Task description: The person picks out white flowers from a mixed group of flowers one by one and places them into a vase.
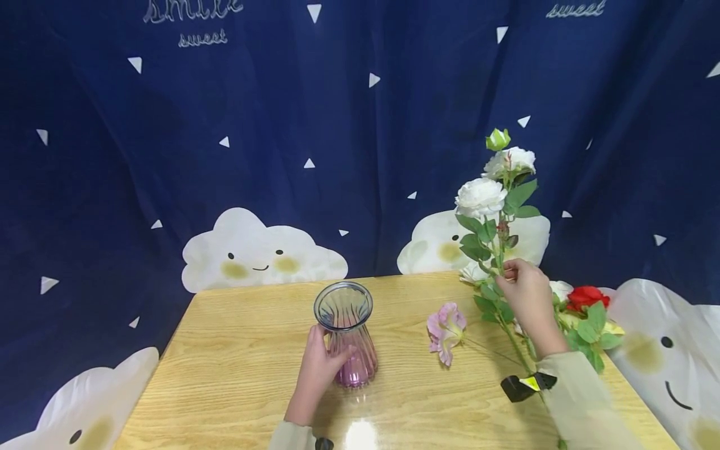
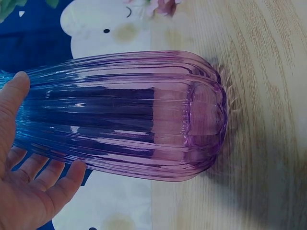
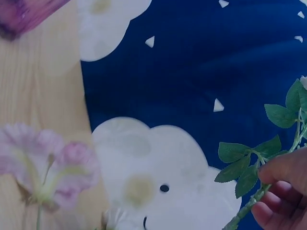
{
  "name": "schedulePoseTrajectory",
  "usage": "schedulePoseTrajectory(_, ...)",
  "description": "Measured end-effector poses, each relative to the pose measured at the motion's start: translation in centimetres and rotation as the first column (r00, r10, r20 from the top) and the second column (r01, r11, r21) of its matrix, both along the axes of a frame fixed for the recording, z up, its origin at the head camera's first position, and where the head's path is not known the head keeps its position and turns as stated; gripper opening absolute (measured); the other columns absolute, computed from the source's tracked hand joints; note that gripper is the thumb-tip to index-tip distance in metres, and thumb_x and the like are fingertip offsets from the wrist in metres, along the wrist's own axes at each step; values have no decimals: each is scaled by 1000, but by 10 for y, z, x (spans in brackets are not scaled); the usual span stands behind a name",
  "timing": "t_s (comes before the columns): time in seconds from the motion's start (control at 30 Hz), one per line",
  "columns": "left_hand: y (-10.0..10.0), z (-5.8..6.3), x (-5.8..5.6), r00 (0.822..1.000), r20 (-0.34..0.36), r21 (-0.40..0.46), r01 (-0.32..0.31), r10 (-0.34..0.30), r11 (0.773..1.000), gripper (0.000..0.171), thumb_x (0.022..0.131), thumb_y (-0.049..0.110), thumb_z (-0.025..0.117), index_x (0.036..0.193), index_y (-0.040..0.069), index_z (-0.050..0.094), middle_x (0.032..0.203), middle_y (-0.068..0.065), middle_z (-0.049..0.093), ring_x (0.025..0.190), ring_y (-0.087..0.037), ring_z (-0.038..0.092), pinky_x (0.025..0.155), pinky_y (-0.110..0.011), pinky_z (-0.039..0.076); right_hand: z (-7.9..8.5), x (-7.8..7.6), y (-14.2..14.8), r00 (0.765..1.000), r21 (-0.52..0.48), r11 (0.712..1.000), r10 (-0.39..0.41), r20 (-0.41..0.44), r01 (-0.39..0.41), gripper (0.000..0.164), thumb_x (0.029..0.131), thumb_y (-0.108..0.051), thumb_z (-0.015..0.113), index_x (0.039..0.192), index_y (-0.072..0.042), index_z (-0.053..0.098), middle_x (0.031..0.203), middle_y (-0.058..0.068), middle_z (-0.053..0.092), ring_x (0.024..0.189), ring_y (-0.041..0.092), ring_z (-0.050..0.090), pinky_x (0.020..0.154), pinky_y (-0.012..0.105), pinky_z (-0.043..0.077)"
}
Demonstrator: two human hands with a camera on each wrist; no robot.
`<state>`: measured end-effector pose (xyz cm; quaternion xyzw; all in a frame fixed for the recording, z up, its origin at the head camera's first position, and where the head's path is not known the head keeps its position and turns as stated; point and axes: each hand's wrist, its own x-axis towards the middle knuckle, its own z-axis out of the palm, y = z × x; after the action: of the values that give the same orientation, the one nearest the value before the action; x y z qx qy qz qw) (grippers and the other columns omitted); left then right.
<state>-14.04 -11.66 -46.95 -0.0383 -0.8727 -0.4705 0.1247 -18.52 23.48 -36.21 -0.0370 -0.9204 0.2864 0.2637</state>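
A ribbed glass vase (image 1: 362,359), blue at its rim and purple-pink at its base, stands upright on the wooden table. My left hand (image 1: 317,372) holds it from the left side; in the left wrist view, thumb and fingers of the hand (image 2: 29,191) lie around the vase's (image 2: 129,115) narrower upper part. Off to the right, my right hand (image 1: 529,300) pinches the green stem of an artificial white rose spray (image 1: 480,197), raised nearly upright with two white blooms and a bud on top. The right wrist view shows its leaves (image 3: 247,167) beside the thumb.
A pink flower (image 1: 447,331) lies on the table (image 1: 236,375) between the vase and my right hand. Farther right, a red rose (image 1: 587,297) and other flowers lie in a pile, partly behind my right arm. A dark blue curtain (image 1: 270,112) with white clouds hangs behind.
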Motion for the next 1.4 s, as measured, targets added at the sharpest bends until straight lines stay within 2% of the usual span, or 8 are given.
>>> schedulePoseTrajectory(0.13,0,0,-1,1000,6,3,-4,4,1000,75,68,35,71,129,8,35,122,-15,47,115,-30,47,102,-52,41,8,-1,-13,1000,-37,999,16,-13,-16,22,76,-10,58,92,4,58,83,22,63,76,31,58,69,47,49)
schedulePoseTrajectory(0.4,0,-2,-1,1000,23,7,-8,7,1000,76,69,38,70,129,7,35,124,-16,46,117,-31,46,103,-53,39,18,-1,-31,998,-91,994,59,15,-58,24,78,-13,57,95,3,58,88,20,61,79,29,58,71,45,51)
schedulePoseTrajectory(0.77,-2,-2,-1,1000,4,19,-10,9,1000,76,68,40,69,128,6,37,123,-17,47,114,-32,48,100,-54,42,26,-7,-55,995,-142,985,96,-27,-98,23,76,-13,60,94,1,59,86,19,63,75,25,59,69,40,53)
schedulePoseTrajectory(0.97,-1,-3,0,1000,17,20,-15,14,1000,77,67,41,70,127,6,38,122,-16,48,114,-31,48,100,-54,42,31,-9,-67,992,-155,980,113,-59,-121,24,76,-14,60,95,1,59,86,18,63,75,24,59,68,37,52)
schedulePoseTrajectory(1.4,-2,-3,-1,1000,10,-9,-11,11,1000,78,67,42,69,128,6,37,122,-16,47,115,-32,47,100,-54,41,57,-13,-103,978,-199,960,178,-110,-198,23,75,-14,61,95,-1,59,84,14,62,74,23,58,69,35,52)
